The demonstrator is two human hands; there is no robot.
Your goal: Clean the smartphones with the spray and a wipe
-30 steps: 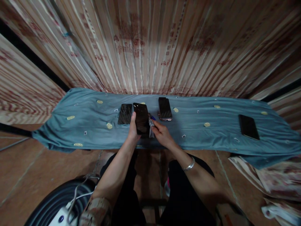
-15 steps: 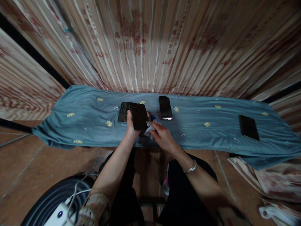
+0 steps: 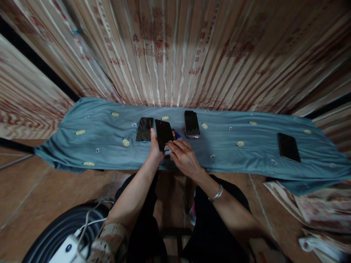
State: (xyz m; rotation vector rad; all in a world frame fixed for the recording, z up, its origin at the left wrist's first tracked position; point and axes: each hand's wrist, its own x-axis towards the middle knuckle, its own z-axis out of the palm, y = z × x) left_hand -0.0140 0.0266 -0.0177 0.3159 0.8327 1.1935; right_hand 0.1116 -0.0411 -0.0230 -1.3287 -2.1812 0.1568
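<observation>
Striped pink curtain hangs behind a low surface draped in a blue-grey cloth dotted with small yellow motifs. Near the middle of the cloth, the left hand grips a dark phone by its near left edge, fingers closed around it and the glass facing up, slightly tilted. The right hand presses a small pale rag against the phone's near end, fingers bunched on the rag; a bracelet sits on that wrist. Just left of the held phone lies a cracked phone, flat on the cloth. A little to the right and farther back lies a third phone, and well apart at the far right a fourth phone. Something small and blue shows just right of the held phone; I cannot tell what it is. Near left on the floor sits a black tyre.
</observation>
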